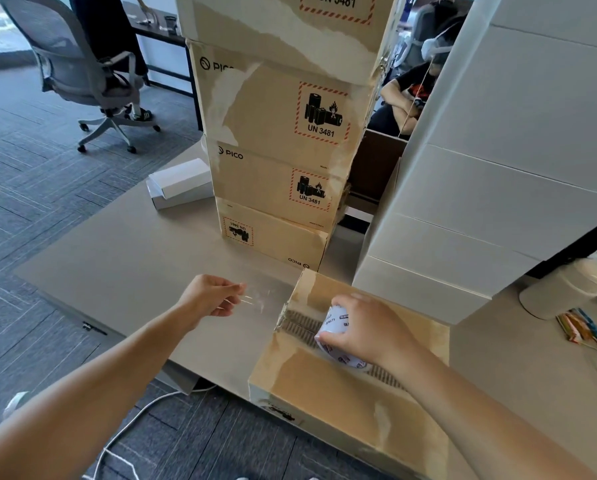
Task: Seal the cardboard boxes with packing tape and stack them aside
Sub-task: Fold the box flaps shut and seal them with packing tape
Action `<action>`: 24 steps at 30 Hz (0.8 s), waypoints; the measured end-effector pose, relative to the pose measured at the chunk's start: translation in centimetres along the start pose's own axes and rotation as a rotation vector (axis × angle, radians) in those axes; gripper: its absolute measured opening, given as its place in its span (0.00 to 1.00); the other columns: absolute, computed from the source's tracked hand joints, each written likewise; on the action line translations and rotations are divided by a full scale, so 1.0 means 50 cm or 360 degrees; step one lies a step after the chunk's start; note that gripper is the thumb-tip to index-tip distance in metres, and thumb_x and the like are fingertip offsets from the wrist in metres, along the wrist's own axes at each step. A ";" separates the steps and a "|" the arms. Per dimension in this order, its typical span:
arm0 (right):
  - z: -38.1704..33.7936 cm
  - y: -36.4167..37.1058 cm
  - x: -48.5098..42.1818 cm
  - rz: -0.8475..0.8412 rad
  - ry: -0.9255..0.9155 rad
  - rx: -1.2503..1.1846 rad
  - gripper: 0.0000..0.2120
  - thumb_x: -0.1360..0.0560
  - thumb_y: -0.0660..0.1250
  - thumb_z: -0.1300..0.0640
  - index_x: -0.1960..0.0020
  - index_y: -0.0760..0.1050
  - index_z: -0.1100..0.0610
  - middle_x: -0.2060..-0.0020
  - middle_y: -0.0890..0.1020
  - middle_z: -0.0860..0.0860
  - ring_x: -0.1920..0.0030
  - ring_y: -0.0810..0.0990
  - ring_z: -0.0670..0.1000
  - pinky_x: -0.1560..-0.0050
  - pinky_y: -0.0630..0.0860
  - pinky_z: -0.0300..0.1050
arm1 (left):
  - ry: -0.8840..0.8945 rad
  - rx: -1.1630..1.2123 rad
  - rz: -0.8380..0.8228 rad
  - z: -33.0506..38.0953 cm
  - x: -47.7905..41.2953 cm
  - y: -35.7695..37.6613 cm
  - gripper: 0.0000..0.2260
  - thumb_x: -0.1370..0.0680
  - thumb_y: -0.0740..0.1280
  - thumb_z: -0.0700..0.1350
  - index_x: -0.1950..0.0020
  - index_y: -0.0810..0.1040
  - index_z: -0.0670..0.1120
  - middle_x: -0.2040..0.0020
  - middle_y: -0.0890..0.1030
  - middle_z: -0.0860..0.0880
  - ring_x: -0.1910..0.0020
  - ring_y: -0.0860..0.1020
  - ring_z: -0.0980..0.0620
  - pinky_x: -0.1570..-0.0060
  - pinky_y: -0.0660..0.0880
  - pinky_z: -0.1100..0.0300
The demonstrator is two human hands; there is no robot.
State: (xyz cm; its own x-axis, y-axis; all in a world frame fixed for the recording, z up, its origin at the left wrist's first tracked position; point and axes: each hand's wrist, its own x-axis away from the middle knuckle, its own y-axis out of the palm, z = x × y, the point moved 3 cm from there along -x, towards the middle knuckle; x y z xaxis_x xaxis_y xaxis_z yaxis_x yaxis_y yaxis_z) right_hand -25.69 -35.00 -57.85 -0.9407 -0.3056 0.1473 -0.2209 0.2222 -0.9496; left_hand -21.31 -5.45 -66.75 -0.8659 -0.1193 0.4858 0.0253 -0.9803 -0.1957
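The person's right hand (366, 327) is curled closed around a white roll of clear packing tape (338, 336) with small printed marks on its core, holding it down on the top of a brown cardboard box (342, 396). The left hand (214, 294) is out to the left with thumb and fingertips pinched shut on the free end of a transparent strip of tape (259, 299). The strip runs from the roll, past the box's left edge, and hangs above the bare grey worktop (134, 258).

The box sits at the near right of the worktop, its near edge overhanging toward the person. Its top flaps are folded in, and a band of dark corrugated material shows along the seam between them, under the roll. The seam looks unsealed, so the step in hand appears to be drawing out a length of tape for this box.

The next move likely calls for lowering the pulled end over the box's left edge, pressing it down, then running the roll along the seam toward the right.

Farther back stands a tall stack of brown cardboard boxes (279, 133) with red-bordered battery labels. A small white carton (182, 181) lies to its left, and large white boxes (491, 174) rise on the right.
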 end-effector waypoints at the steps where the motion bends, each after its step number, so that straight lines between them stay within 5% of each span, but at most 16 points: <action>1: -0.006 -0.002 -0.004 -0.0026 0.0012 0.0047 0.27 0.35 0.68 0.30 0.44 0.74 0.47 0.53 0.77 0.45 0.53 0.76 0.48 0.53 0.76 0.45 | 0.0011 -0.0001 0.0027 -0.005 -0.003 0.001 0.11 0.26 0.76 0.48 0.56 0.85 0.39 0.64 0.83 0.45 0.67 0.80 0.50 0.58 0.82 0.54; 8: -0.020 -0.015 -0.013 -0.0160 0.0084 0.0179 0.22 0.36 0.71 0.34 0.55 0.74 0.50 0.58 0.77 0.46 0.57 0.77 0.50 0.60 0.73 0.43 | 0.0063 -0.0118 0.0084 -0.018 -0.012 0.023 0.10 0.25 0.74 0.50 0.58 0.85 0.43 0.65 0.84 0.47 0.66 0.80 0.53 0.59 0.82 0.57; 24: -0.033 -0.025 0.000 -0.0177 0.0137 0.0214 0.24 0.35 0.71 0.33 0.51 0.74 0.49 0.55 0.77 0.47 0.56 0.75 0.50 0.60 0.68 0.43 | 0.0034 -0.0141 0.0053 -0.060 -0.027 0.050 0.10 0.25 0.74 0.51 0.58 0.86 0.45 0.64 0.84 0.49 0.65 0.79 0.54 0.65 0.79 0.60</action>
State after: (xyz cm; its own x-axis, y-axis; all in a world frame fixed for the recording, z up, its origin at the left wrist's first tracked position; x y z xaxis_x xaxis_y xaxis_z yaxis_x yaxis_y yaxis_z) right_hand -25.82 -33.76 -56.18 -0.9323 -0.2398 0.2709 -0.2936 0.0640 -0.9538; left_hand -21.58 -7.26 -70.46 -0.8759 -0.1475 0.4594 0.0112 -0.9581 -0.2863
